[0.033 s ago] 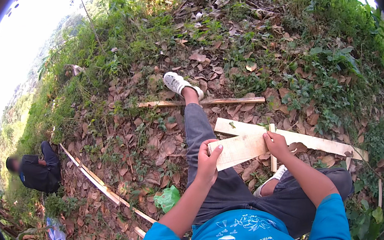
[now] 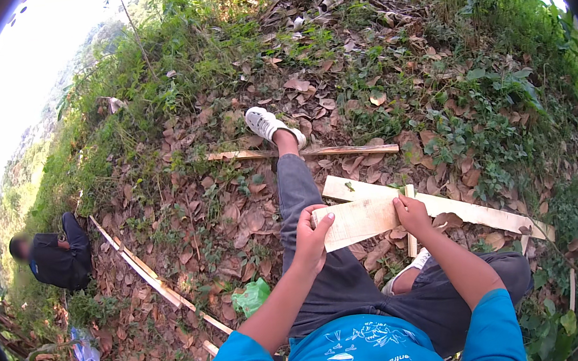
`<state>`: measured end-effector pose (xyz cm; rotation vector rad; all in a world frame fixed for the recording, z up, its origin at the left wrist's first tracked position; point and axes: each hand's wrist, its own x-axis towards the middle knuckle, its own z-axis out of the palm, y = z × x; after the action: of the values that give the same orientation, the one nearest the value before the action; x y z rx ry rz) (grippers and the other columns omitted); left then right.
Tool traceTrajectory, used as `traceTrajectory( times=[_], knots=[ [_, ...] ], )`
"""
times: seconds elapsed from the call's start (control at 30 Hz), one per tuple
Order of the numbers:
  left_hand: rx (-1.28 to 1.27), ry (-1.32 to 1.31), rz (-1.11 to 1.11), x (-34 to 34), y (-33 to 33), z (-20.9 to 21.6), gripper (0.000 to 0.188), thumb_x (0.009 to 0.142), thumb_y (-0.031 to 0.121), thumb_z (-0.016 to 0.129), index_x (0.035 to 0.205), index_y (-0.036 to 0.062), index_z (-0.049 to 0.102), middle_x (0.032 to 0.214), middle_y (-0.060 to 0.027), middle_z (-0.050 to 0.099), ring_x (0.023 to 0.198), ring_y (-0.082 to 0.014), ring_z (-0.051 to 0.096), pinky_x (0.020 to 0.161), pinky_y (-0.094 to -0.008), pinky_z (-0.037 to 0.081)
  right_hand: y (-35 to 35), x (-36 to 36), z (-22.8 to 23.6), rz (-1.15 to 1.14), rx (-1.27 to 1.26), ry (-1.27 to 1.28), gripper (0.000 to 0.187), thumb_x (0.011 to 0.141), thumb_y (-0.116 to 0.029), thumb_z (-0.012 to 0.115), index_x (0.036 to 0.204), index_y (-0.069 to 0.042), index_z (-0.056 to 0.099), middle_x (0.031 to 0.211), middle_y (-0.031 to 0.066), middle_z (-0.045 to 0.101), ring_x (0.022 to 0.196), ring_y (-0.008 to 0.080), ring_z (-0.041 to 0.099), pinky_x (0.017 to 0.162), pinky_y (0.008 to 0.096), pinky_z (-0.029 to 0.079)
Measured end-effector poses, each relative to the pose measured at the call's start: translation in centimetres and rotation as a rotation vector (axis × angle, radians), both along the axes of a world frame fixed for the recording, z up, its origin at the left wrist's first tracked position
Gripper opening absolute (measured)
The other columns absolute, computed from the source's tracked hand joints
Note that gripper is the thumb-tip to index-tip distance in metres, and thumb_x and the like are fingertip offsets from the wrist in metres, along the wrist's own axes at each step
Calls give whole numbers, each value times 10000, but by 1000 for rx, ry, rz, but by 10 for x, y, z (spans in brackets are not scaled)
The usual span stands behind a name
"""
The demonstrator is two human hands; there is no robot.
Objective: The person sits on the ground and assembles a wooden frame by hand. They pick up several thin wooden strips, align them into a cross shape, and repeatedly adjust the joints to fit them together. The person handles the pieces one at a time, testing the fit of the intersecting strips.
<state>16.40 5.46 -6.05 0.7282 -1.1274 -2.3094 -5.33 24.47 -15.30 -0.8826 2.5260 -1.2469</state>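
Between my two hands a short, pale wooden board [image 2: 360, 222] is held up above my legs. My left hand [image 2: 311, 236] grips its left end, thumb on the upper face. At the right end, my right hand [image 2: 412, 215] pinches the board's edge, its other fingers partly hidden behind it. Below and beyond lies a long pale plank [image 2: 479, 214] on the leaves, slanting off to the right. A narrow wooden strip [image 2: 412, 243] stands out from under the board near my right hand.
A thin wooden strip [image 2: 349, 151] lies across the ground by my outstretched foot. Long strips [image 2: 140, 268] run along the left, near a green plastic bag [image 2: 251, 297]. A person in dark clothes [image 2: 61, 257] sits far left, above a blue-white bag [image 2: 87, 355]. Dry leaves cover the slope.
The board and both my hands have shifted slightly, with the board's left end tipped a little. My grip stays the same, and everything around me lies as before.
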Motion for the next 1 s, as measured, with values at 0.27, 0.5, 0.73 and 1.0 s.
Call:
traceTrajectory(
  times=[0.27, 0.5, 0.73, 1.0],
  knots=[
    [-334, -210, -26, -57, -42, -39, 285, 909, 26, 686, 1152, 45, 538, 1006, -77, 636, 855, -139, 665, 754, -297, 585, -60, 9, -110, -180, 19, -354, 477, 1001, -418, 529, 1257, -46, 683, 1174, 213, 711, 1121, 396, 660, 992, 420, 497],
    [-560, -396, -8, -106, -74, -84, 289, 848, 64, 724, 1098, 50, 580, 989, -77, 660, 848, -145, 654, 731, -301, 531, -6, 33, -156, -654, 500, -269, 646, 817, -386, 793, 1373, -140, 575, 1317, 157, 533, 1231, 357, 519, 1038, 473, 449],
    [-844, -620, -65, -191, -120, -114, 424, 780, 220, 748, 1124, 13, 609, 1033, -159, 698, 946, -267, 687, 852, -371, 537, 44, 25, -163, -737, 613, -271, 584, 833, -304, 794, 1343, -175, 541, 1265, 146, 562, 1224, 353, 540, 1001, 517, 465],
    [-1208, -856, -159, -249, -110, -94, 585, 761, 409, 734, 1184, 19, 633, 1148, -222, 696, 1106, -358, 664, 964, -440, 516, -1, 44, -156, -816, 135, -208, 381, 925, -220, 648, 1214, 19, 586, 1129, 230, 599, 1084, 438, 591, 947, 518, 482]
  ],
)
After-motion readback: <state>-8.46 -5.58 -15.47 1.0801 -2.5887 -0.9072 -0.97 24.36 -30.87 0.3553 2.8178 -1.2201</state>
